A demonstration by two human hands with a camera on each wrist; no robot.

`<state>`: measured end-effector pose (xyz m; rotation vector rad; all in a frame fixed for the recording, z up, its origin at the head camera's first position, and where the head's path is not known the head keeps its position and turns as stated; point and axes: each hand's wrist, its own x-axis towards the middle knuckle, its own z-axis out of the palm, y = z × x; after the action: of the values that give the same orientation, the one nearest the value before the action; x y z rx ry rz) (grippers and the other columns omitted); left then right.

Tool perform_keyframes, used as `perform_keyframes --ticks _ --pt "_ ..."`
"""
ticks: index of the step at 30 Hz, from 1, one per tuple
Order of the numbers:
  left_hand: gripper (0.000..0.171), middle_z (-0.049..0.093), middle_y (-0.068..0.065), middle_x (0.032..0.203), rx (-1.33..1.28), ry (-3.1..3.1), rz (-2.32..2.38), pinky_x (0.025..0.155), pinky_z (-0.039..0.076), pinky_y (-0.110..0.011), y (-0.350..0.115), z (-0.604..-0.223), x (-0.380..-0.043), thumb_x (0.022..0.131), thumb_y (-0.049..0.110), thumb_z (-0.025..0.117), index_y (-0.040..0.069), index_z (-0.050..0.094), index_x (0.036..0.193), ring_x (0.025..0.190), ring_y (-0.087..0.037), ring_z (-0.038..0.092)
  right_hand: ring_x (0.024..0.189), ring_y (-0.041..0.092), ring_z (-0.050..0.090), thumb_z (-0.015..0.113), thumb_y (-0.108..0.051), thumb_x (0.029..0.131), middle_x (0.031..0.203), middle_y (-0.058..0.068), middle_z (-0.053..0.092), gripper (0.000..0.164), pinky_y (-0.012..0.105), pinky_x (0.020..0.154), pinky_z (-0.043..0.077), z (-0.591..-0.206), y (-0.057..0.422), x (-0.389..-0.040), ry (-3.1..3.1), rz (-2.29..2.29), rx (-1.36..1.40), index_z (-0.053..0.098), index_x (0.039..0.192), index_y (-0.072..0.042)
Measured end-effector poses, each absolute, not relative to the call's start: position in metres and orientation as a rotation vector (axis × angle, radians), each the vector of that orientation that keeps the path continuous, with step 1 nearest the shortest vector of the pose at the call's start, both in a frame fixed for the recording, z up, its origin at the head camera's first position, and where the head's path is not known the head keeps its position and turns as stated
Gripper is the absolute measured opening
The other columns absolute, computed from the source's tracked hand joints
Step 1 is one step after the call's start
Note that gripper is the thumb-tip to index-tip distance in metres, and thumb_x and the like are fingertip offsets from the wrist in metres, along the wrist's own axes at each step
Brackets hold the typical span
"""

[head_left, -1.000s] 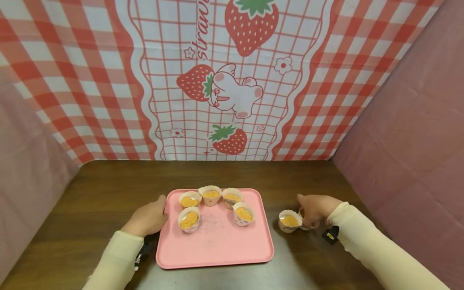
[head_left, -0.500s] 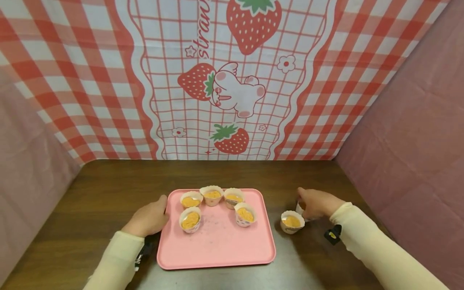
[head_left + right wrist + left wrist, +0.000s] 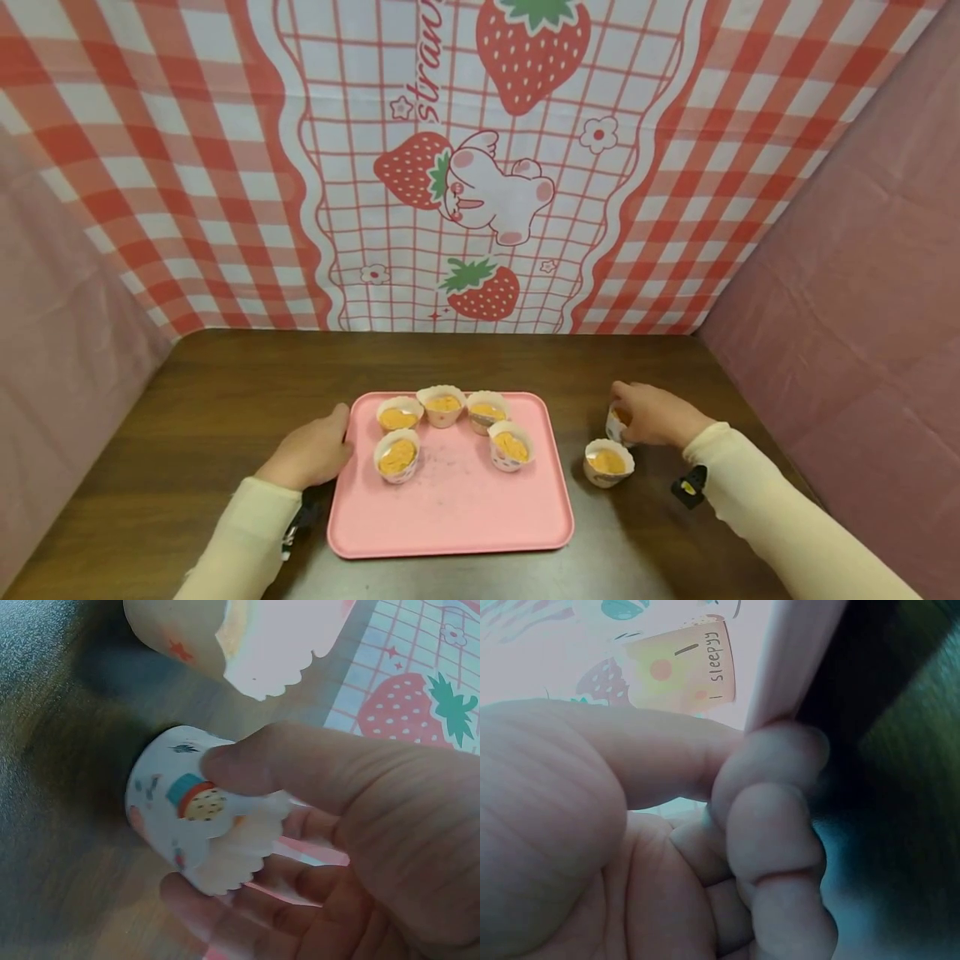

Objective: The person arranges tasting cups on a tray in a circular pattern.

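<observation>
My left hand grips the left edge of a pink tray. In the left wrist view the thumb lies along the tray's rim and the fingers curl against it. Several cupcakes in paper cups stand along the tray's back and sides. To the right of the tray, my right hand holds another cupcake by its white printed paper cup, thumb on one side and fingers on the other. The hand partly hides it in the head view. One more cupcake stands on the table just in front of it.
The brown wooden table ends at a red-and-white checked cloth with strawberries hanging behind. A pink cloth wall rises on the right, and another pink cloth on the left.
My right hand has moved slightly away from me with its cupcake, from beside the other loose cupcake to behind it. My left hand keeps its grip on the tray.
</observation>
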<state>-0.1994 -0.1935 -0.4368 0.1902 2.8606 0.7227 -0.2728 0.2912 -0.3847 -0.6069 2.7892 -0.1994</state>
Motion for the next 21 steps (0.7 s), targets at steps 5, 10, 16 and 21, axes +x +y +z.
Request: perform_keyframes --ticks 5,10,16,21 --pt "0.033 0.069 -0.023 0.105 0.180 2.864 0.720 0.079 0.053 -0.056 -0.194 -0.435 -0.199 0.095 0.014 0.061 -0.005 0.052 0.120 0.090 -0.035 0.069 0.080 0.022 0.057 0.084 -0.016 0.077 0.096 0.009 0.059 0.047 0.042 0.071 0.051 -0.388 0.291 -0.277 2.829 -0.257 -0.592 0.055 0.112 -0.006" --pt "0.031 0.069 -0.023 0.104 0.180 2.872 0.721 0.079 0.052 -0.056 -0.194 -0.433 -0.199 0.094 0.013 0.061 -0.005 0.052 0.118 0.090 -0.036 0.069 0.077 0.020 0.053 0.081 -0.015 0.081 0.094 0.009 0.055 0.047 0.038 0.068 0.047 -0.380 0.285 -0.281 2.894 -0.335 -0.619 0.053 0.116 -0.004" --pt "0.031 0.069 -0.023 0.105 0.191 2.876 0.733 0.080 0.052 -0.056 -0.194 -0.432 -0.198 0.095 0.013 0.062 -0.005 0.052 0.118 0.091 -0.036 0.069 0.083 0.020 0.053 0.077 -0.009 0.081 0.097 0.010 0.057 0.049 0.039 0.074 0.049 -0.361 0.270 -0.281 2.986 -0.460 -0.737 0.052 0.122 0.002" --pt "0.031 0.069 -0.023 0.106 0.197 2.872 0.741 0.080 0.052 -0.056 -0.190 -0.432 -0.197 0.094 0.012 0.062 -0.006 0.052 0.119 0.092 -0.036 0.069 0.090 0.023 0.056 0.075 -0.007 0.080 0.107 0.015 0.060 0.050 0.045 0.081 0.051 -0.345 0.252 -0.272 3.057 -0.535 -0.781 0.053 0.123 0.004"
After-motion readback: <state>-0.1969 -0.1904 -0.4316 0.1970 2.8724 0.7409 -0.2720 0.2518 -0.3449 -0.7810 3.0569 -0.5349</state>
